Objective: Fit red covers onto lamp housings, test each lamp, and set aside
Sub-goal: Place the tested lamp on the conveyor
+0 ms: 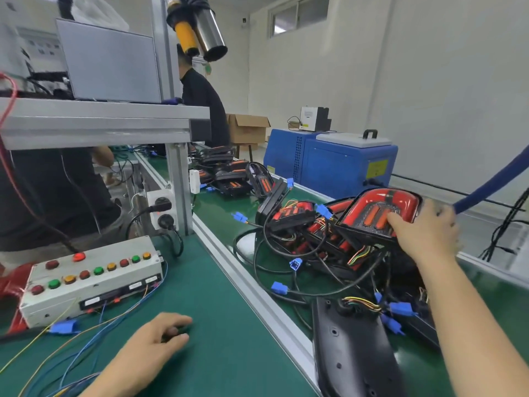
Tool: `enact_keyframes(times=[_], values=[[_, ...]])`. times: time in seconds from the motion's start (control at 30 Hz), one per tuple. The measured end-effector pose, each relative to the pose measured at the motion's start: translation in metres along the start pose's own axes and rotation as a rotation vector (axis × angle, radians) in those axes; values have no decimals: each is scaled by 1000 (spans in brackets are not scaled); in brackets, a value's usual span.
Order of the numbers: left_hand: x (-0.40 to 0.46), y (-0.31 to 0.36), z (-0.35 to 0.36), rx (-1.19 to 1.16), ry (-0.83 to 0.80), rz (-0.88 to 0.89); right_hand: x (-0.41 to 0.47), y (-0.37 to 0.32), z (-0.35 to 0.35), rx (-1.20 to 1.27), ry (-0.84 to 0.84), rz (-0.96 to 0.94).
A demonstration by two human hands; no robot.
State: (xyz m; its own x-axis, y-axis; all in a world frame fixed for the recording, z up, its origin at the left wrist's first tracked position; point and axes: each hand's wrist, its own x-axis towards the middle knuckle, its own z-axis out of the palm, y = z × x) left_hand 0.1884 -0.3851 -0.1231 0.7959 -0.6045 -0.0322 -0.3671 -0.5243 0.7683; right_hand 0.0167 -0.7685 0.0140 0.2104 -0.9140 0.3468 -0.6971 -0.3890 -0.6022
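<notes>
Right hand [426, 227] is out over the green conveyor belt [223, 224], fingers curled round the edge of a red-covered lamp [380, 213] — held tilted atop a tangled pile of lamps [309, 227] and black cables. Left hand [160, 336] rests on the green bench mat [217, 325], fingers loosely curled over something small and dark — what it is can't be told. Beside it sits the button box [91, 279]. A black housing [355, 351] lies back-up nearest the camera.
</notes>
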Motion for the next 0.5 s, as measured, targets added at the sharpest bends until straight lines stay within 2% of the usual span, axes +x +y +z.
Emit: enact_keyframes(times=[0.1,0.17,0.23,0.3,0.5], values=[[-1,0,-1,-5,-10,9,-12,0,0,-189,197,-302],[0,0,-1,4,-16,12,-25,-6,4,-300,72,-429],[-1,1,-1,3,-17,9,-36,-9,10,-393,-130,-385],[-2,1,-1,3,-17,5,-40,-7,18,-520,-180,-374],[-3,3,-1,31,-34,12,-34,1,30,-561,-95,-366]])
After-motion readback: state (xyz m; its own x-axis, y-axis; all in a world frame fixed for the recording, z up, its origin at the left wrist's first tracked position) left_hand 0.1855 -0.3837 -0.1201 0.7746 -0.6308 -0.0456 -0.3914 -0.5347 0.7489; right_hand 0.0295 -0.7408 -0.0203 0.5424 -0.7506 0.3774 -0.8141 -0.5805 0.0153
